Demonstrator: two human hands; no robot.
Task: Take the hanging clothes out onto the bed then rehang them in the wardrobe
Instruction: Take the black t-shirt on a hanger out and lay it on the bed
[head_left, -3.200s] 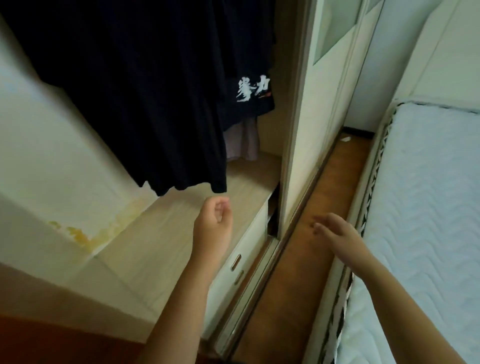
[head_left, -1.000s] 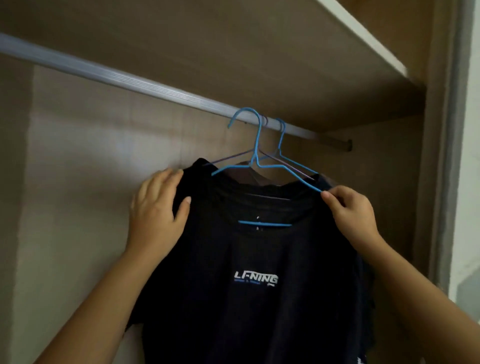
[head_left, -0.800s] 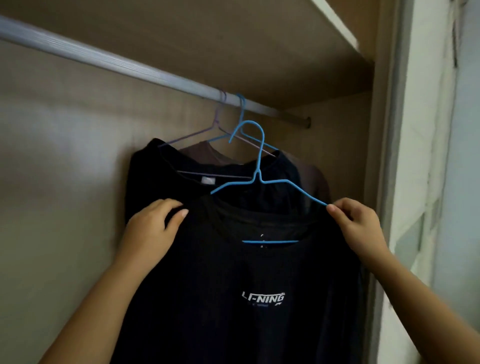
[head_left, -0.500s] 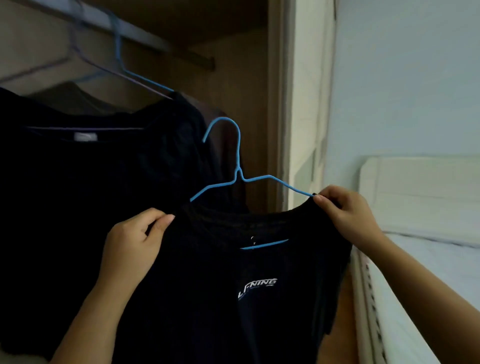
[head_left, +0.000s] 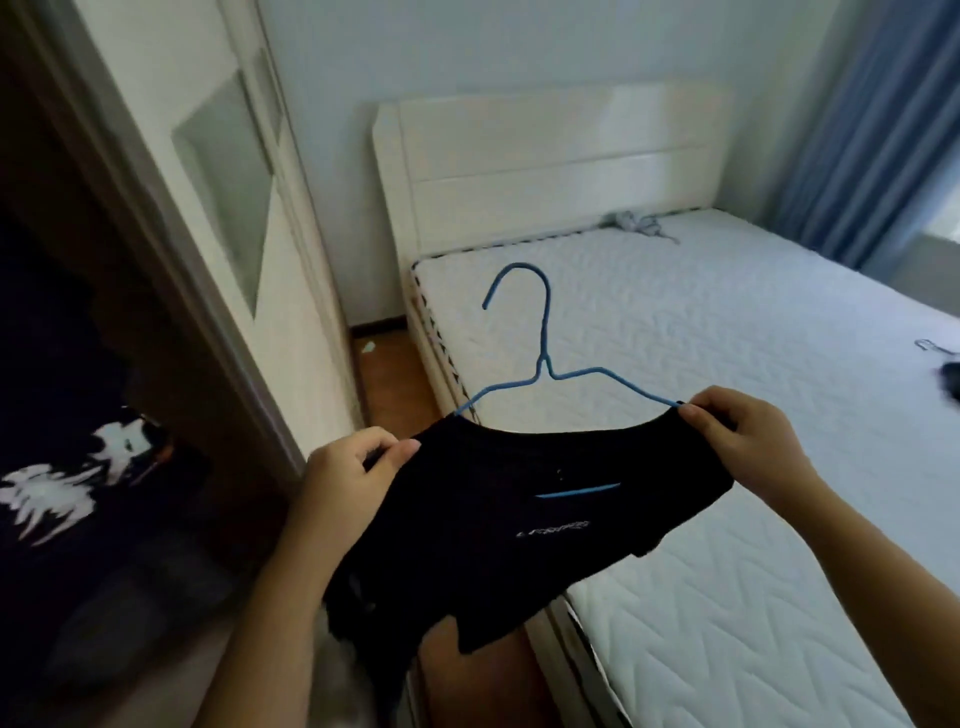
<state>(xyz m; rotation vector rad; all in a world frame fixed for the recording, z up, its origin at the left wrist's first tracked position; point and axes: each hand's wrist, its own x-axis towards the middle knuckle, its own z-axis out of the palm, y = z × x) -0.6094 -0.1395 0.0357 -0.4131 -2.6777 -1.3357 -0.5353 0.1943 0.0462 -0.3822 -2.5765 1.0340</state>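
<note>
A black T-shirt (head_left: 483, 525) with a small white chest logo hangs on a blue wire hanger (head_left: 543, 358), held out over the gap between wardrobe and bed. My left hand (head_left: 345, 483) pinches the shirt's left shoulder. My right hand (head_left: 737, 441) pinches the right shoulder together with the hanger's end. The bed (head_left: 727, 364) with a bare white quilted mattress lies ahead and to the right. In the open wardrobe at far left another dark garment (head_left: 78, 467) with white lettering still hangs.
A white sliding wardrobe door (head_left: 228, 208) stands at left. Brown floor (head_left: 395, 374) runs between wardrobe and bed. A white headboard (head_left: 545, 161) backs the bed, with a grey bundle (head_left: 631, 222) near it. A dark item (head_left: 948, 389) lies at the mattress's right edge. Blue curtains (head_left: 872, 130) hang at right.
The black T-shirt on its blue hanger came off the wardrobe rail and swung right, out toward the bed. Both hands kept their grip on its shoulders.
</note>
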